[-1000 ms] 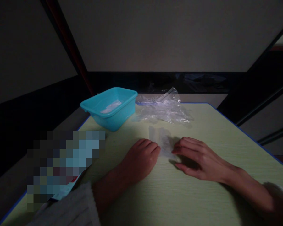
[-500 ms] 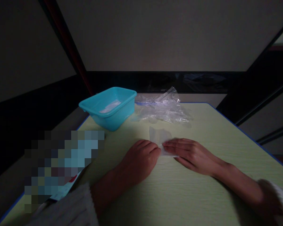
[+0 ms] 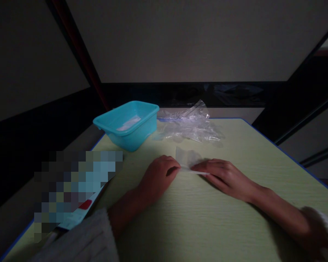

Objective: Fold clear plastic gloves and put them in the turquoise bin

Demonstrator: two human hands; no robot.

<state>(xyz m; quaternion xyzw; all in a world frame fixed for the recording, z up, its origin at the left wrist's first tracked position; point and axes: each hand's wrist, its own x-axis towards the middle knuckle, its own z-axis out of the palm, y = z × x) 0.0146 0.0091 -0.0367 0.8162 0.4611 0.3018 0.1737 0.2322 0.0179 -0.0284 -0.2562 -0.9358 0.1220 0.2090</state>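
A small, thin, translucent whitish sheet (image 3: pixel 188 157), perhaps a plastic pouch, lies on the table between my hands, its near edge folded and lifted a little. The thumb and fingertips of my left hand (image 3: pixel 157 179) pinch the left end of that near edge. On the other side, my right hand (image 3: pixel 226 179) grips the right end, with the fingers laid over it and the thumb underneath. Whether anything is inside the sheet cannot be made out.
A turquoise plastic basin (image 3: pixel 135 140) with a white item in it (image 3: pixel 129 123) stands at the far left. Crumpled clear plastic (image 3: pixel 191 127) lies at the back of the pale green table (image 3: pixel 196 225). A flat, blurred-out light-blue object (image 3: pixel 76 214) lies by the left edge.
The near edge of the sheet has come up into a narrow fold. My left hand has shifted slightly up and left into a pinch; my right thumb is now under the edge.
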